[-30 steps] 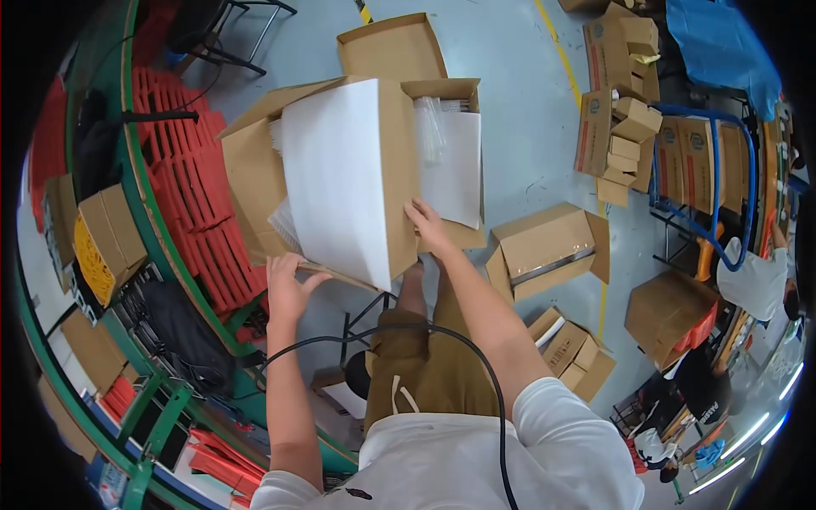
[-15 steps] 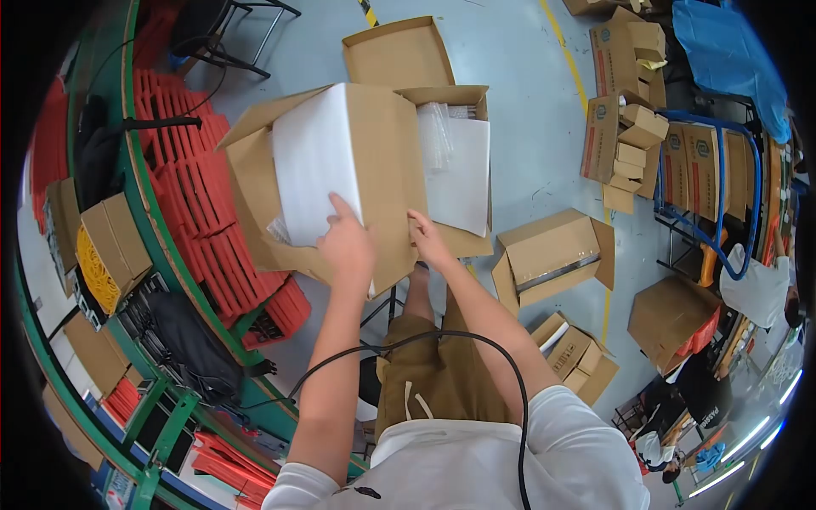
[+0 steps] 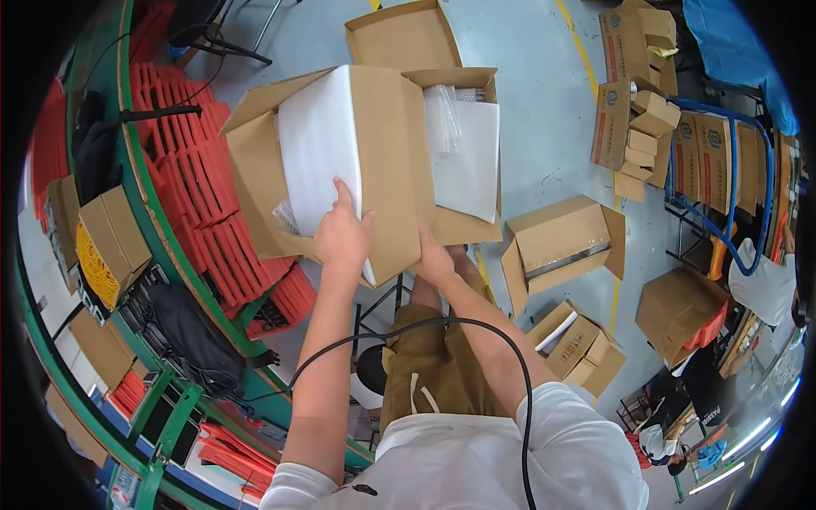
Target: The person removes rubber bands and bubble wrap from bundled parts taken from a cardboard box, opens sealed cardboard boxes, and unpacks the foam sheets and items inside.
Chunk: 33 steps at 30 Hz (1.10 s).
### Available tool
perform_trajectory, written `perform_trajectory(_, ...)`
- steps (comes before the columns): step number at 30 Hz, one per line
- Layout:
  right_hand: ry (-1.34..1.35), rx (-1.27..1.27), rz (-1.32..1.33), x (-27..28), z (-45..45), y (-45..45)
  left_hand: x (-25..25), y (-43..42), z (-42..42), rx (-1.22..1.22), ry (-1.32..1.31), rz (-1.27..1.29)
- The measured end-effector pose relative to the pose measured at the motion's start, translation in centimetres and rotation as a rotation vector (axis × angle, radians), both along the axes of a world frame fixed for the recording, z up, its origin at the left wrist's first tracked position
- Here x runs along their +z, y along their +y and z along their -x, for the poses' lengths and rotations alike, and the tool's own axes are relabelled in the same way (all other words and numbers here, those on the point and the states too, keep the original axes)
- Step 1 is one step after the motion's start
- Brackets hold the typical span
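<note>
An open cardboard box (image 3: 255,191) stands in front of me, with a white foam sheet (image 3: 319,144) and some bubble wrap inside it. My left hand (image 3: 343,231) lies on the sheet's near right edge, index finger stretched out and thumb apart. At the near corner of the box's raised brown flap (image 3: 391,161), my right hand (image 3: 434,254) has its fingers wrapped round the edge; part of them is hidden. Just right of the flap is a second open box (image 3: 467,223) that holds another white sheet (image 3: 467,161) and clear bubble wrap (image 3: 443,121).
Stacked red parts (image 3: 191,170) lie at the left beside a green bench frame (image 3: 157,204). Open cartons (image 3: 561,242) stand on the floor at right. A blue-framed cart (image 3: 722,170) is farther right, near other people. A black cable crosses my arms.
Over the last second, my left hand has moved from the box's near left edge onto the white sheet. The brown flap now covers more of the sheet's right side. My right hand has slid nearer me.
</note>
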State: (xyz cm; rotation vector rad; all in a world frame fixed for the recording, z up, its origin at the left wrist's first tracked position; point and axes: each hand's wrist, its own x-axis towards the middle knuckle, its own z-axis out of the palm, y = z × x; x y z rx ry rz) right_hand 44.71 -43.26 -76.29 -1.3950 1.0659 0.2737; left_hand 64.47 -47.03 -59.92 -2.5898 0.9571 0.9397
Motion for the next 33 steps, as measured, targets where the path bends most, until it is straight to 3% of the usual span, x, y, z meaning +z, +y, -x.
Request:
perform_trajectory(8,-0.336,0.012,0.275,-4.0,2.4,0.8,-0.9,1.6,0.0,-0.05,-0.087,0.096)
perform_trajectory(11,-0.431,-0.293,-0.269,-5.0,2.9,0.2,-1.1,1.4,0.0,-0.026,-0.107,0.061)
perform_trajectory(12,-0.433,-0.29,-0.267,-5.8,3.3,0.0,-1.3,1.3,0.1,-0.013,-0.116,0.041)
perform_trajectory(15,-0.231,-0.118,-0.163,-8.0,4.1,-0.5,-3.0,1.8,0.8,0.002,-0.142,0.07)
perform_trajectory(16,-0.234,-0.117,-0.158,-6.7,3.5,-1.5,-3.3,1.4,1.1,0.008,-0.156,0.087)
perform_trajectory(19,0.099,0.136,0.021,-2.7,2.6,-3.4,-4.6,-1.0,2.9,0.087,-0.117,-0.018)
perform_trajectory(20,0.099,0.142,0.021,-3.0,2.5,-2.8,-5.1,-1.6,3.1,0.132,-0.096,-0.073)
perform_trajectory(23,-0.044,0.2,0.518,-7.4,4.1,-0.1,-11.6,-1.4,3.7,0.097,0.037,-0.112)
perform_trajectory(24,-0.046,0.209,0.529,-6.6,3.9,-1.0,-11.8,-2.0,3.8,0.106,0.037,-0.101)
perform_trajectory(26,0.175,0.265,0.26,-2.5,3.3,-3.2,-11.9,-2.6,4.0,0.101,0.398,0.027)
perform_trajectory(27,0.289,0.293,0.121,-1.5,3.4,-3.6,-12.3,-2.3,4.1,0.115,0.402,0.029)
perform_trajectory(28,0.291,0.307,0.118,-2.9,4.8,-3.3,-12.9,-1.8,4.1,0.135,0.476,0.163)
perform_trajectory(30,0.207,0.187,0.376,-5.3,8.2,-4.3,-13.6,-0.7,4.0,0.17,0.61,0.44)
perform_trajectory(32,0.285,0.122,0.112,-5.8,10.7,-7.3,-9.7,1.8,3.0,-0.091,0.278,0.831)
perform_trajectory(33,0.288,0.122,0.08,-5.0,11.6,-9.1,-6.9,3.3,2.2,-0.14,0.062,0.859)
